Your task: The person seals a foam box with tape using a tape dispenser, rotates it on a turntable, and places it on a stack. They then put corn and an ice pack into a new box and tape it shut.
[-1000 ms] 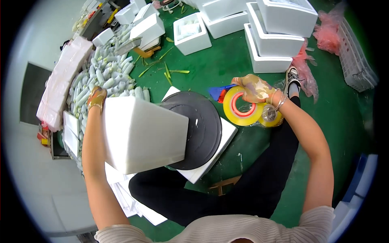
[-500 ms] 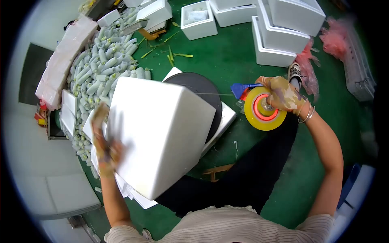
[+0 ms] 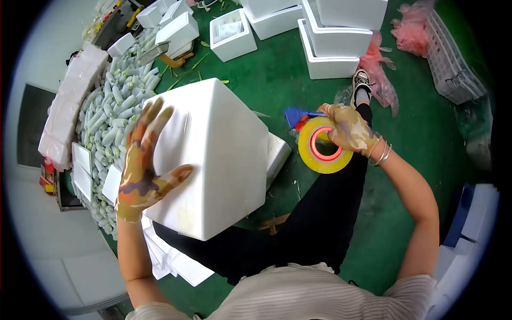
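Observation:
A white foam box [image 3: 234,160] stands tilted in front of me, one corner turned my way. My left hand [image 3: 143,165], in a camouflage-patterned glove, lies against the box's left face with fingers stretched and thumb apart. Gloved the same way, my right hand [image 3: 349,128] grips a tape dispenser [image 3: 297,115] with a blue head, which carries a large roll of yellow tape [image 3: 309,154] with a red core. A thin strip of tape [image 3: 261,113] shows between the box and the dispenser. Under the box, another white foam piece [image 3: 278,154] sticks out on the right.
Many pale, wrapped, corn-like pieces [image 3: 114,106] lie heaped at the left. White foam boxes [image 3: 336,42] are stacked at the back, beside pink plastic bags [image 3: 380,80] and a plastic crate [image 3: 453,64]. Foam sheets [image 3: 176,261] lie near my left leg.
The box has turned, and the dark round disc beneath it is now hidden. My left hand, blurred before, rests spread on the box. The whole view has shifted somewhat.

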The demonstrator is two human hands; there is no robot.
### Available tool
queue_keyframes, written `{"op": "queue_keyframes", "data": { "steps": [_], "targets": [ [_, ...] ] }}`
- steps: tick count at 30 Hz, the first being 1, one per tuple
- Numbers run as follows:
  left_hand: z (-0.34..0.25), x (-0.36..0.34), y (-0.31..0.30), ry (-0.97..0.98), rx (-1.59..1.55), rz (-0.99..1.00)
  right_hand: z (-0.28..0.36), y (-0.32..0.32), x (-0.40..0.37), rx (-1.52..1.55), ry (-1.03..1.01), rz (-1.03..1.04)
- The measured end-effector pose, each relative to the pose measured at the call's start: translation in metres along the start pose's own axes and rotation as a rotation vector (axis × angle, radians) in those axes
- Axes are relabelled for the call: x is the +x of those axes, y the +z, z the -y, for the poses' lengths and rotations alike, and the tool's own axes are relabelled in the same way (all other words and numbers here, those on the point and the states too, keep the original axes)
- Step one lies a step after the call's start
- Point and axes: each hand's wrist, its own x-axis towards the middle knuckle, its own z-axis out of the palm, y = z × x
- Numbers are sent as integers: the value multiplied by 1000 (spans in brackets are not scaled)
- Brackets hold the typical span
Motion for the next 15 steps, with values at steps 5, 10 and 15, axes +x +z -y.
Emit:
{"op": "queue_keyframes", "data": {
  "steps": [5, 10, 15],
  "targets": [
    [-20, 78, 37, -144, -41, 117, 14, 3, -29, 79, 62, -28],
    [-17, 87, 37, -243, -62, 155, 58, -14, -62, 139, 197, 25],
    [-8, 91, 47, -309, 16, -9, 117, -59, -102, -25, 199, 254]
  ]
}}
